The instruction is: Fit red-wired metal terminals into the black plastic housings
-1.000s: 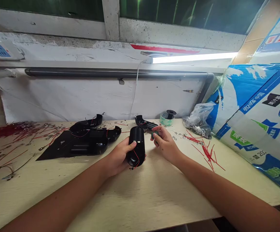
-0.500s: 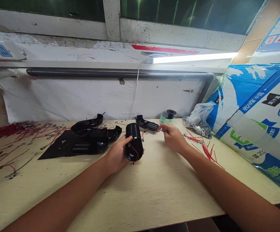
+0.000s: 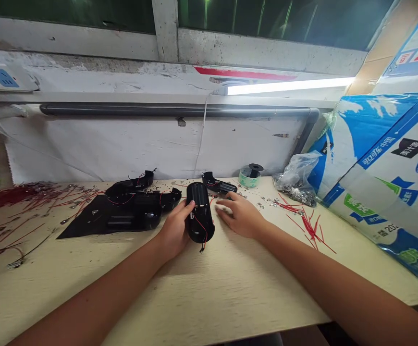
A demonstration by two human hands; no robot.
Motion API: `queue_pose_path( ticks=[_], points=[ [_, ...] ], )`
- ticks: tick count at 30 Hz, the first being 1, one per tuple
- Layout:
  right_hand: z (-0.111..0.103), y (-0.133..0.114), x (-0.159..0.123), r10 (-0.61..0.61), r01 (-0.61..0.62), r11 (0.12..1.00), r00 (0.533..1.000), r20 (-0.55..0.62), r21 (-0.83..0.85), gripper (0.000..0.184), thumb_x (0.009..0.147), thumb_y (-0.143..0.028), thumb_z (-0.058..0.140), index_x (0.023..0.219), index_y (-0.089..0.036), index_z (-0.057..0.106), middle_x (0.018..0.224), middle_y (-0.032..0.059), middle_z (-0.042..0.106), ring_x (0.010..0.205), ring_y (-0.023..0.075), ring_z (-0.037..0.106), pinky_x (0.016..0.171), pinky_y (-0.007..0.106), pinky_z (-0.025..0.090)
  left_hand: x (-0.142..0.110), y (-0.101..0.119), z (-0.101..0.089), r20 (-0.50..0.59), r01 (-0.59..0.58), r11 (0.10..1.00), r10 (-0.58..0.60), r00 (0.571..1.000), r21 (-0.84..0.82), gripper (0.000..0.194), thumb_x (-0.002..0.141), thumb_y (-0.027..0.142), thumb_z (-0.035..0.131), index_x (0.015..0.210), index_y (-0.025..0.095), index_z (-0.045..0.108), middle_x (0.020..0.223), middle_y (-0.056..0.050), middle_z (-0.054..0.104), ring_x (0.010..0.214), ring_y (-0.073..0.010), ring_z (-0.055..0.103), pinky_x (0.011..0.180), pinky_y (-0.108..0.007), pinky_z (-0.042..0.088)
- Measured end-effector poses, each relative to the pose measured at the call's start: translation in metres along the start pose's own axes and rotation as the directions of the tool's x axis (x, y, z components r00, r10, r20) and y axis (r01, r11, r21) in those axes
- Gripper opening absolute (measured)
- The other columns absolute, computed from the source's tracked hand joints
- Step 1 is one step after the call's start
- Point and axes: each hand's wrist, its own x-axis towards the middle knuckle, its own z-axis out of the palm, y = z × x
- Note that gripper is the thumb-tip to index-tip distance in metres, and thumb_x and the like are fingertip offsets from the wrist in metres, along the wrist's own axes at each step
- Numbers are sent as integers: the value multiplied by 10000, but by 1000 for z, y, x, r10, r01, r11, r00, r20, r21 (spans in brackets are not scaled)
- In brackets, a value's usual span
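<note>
My left hand [image 3: 175, 228] is closed on the left side of a black plastic housing [image 3: 199, 214], its thumb lying on the upper face. Red and dark wires run over the lower part of the housing and stick out past its near end. Close to the right side of that housing, my right hand [image 3: 240, 215] is low over the table with its fingers apart. Nothing shows between those fingers. Just behind them lies another black housing [image 3: 219, 184] with a red wire. More black housings [image 3: 146, 204] lie to the left, some on a black sheet [image 3: 82, 223].
Red wires with metal ends [image 3: 21, 194] are heaped at the far left of the table [image 3: 209, 298]. A tape roll [image 3: 249, 177], a plastic bag of small metal parts [image 3: 299, 180] and loose red wires [image 3: 313, 226] lie right. A blue-white carton [image 3: 382, 178] borders the right side.
My right hand has moved left and nearer, from beside the rear housing to the right side of the held one. My left hand still holds its housing, slightly turned.
</note>
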Motion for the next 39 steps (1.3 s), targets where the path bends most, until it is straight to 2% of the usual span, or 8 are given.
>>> queue_pose_path(
  ticks=[4,8,13,17,21,29,35,39],
  points=[
    [-1,1,1,-62,63,998,997,50,-14,458,973,-140,452,1377,-268,624,1095,112,579,881,217,579,790,348,436,-1,0,3,-25,-22,999,22,999,24,246,954,306,556,1156,167,570,887,-90,683,671,-202,689,497,-263,520],
    [-1,-1,3,-55,55,998,995,88,7,371,956,-148,487,1239,-242,707,1101,104,583,833,196,584,773,330,440,-2,2,6,-91,-28,999,30,995,22,226,948,271,548,1153,175,554,859,-74,675,677,-209,701,475,-247,511],
    [-3,-1,2,-78,74,995,996,51,71,382,952,-142,515,1286,-234,676,1133,112,599,887,211,614,811,335,467,-2,1,7,-83,-32,999,34,996,34,242,926,289,584,1141,181,569,864,-75,686,659,-218,705,469,-266,523],
    [-3,5,2,-77,72,993,995,58,91,246,960,-185,561,1081,-245,767,1094,99,603,870,207,617,808,338,473,-1,-1,4,-81,-55,996,61,995,75,318,872,356,674,1127,187,587,837,-68,693,672,-234,710,538,-311,552],
    [-5,8,2,-65,55,989,996,65,140,144,955,-250,621,997,-236,758,1063,84,603,888,206,614,805,333,473,2,-2,-1,-62,-155,967,171,983,203,383,781,386,780,1059,163,640,815,-36,693,631,-157,658,585,-257,519],
    [-12,14,-2,4,-15,993,996,89,120,220,962,-256,590,1064,-265,784,1009,83,653,873,214,633,777,330,469,2,1,-5,-10,-243,846,281,960,474,420,801,472,751,1049,154,632,894,-74,731,790,-204,688,730,-307,530],
    [-8,20,-2,147,-149,983,989,25,105,244,943,-363,625,1112,-271,776,1001,76,688,860,224,644,753,332,462,-1,0,-2,-48,-189,807,258,965,559,592,809,425,740,1303,184,520,806,-52,731,633,-211,666,571,-294,484],
    [-2,18,0,159,-160,984,987,20,75,252,955,-394,603,1097,-305,791,985,69,678,832,216,643,715,322,446,7,-2,-10,-79,-203,757,318,945,621,528,795,343,749,1268,175,586,927,-84,740,810,-246,695,712,-335,512]
  ],
)
